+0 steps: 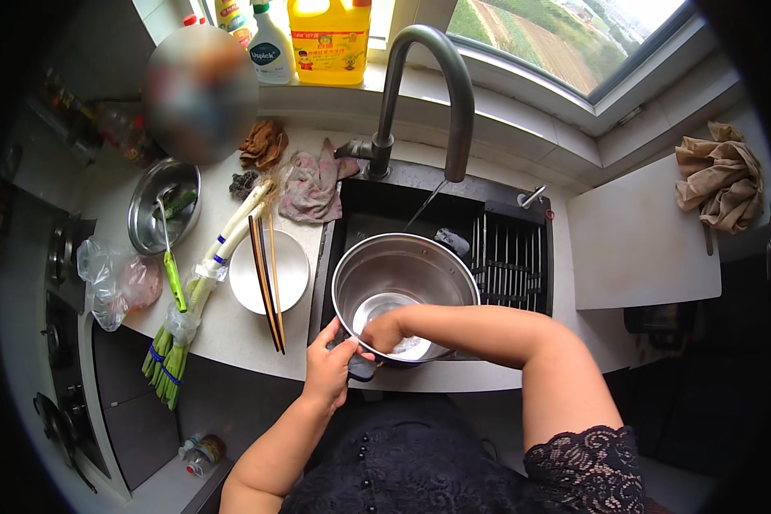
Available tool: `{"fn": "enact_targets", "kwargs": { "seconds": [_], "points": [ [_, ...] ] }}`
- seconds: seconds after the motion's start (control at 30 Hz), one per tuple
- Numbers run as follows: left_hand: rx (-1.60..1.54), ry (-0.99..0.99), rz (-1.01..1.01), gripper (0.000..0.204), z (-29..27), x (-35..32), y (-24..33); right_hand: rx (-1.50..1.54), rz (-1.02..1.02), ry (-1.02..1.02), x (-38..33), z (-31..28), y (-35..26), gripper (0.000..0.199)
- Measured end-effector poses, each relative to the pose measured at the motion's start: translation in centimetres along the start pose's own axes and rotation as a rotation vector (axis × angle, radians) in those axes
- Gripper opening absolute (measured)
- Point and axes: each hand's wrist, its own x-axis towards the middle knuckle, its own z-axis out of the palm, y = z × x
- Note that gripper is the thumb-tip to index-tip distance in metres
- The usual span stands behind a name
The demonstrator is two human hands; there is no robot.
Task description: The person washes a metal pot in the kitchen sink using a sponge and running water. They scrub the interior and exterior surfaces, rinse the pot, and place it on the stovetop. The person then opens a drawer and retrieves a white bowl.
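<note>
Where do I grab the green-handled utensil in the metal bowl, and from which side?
Take the utensil by its green grip, probably from above and the near side. The metal shaft leads into the bowl, while the grip sticks out of it toward the near side. The plastic bag to its left and the leek bundle to its right may crowd a sideways approach.

Stainless steel pot (403, 278) is round, deep-walled and open-topped, mouth up, dark handle (362, 369) on the near-left side, bright bottom partly visible, positioned at the front of the black sink (360, 216), exact tilt unclear.
</note>
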Motion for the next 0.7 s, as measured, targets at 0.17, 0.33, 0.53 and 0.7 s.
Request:
{"fn": "enact_targets", "kwargs": {
  "seconds": [0.17, 0.33, 0.53, 0.7],
  "points": [
    [0.05, -0.029, -0.036, 0.044, 0.4, -0.7, 1.1, 1.332, 0.032, 0.64, -0.4, -6.3, 1.2, 0.024],
    [0.039, -0.086, -0.001, 0.037, 0.0, -0.4, 0.2, 2.128, 0.174, 1.335, -1.4, -7.3, 6.4, 0.02],
    [0.061, -0.066, 0.032, 0.043, -0.6, -0.2, -0.1, 1.36, 0.12, 0.947, -0.1, -5.2, -1.2, 0.009],
    [0.063, -0.066, 0.002, 0.043, -0.8, -0.4, 0.0, 1.448, 0.031, 0.938, 0.0, -5.5, -4.0, 0.02]
  ]
}}
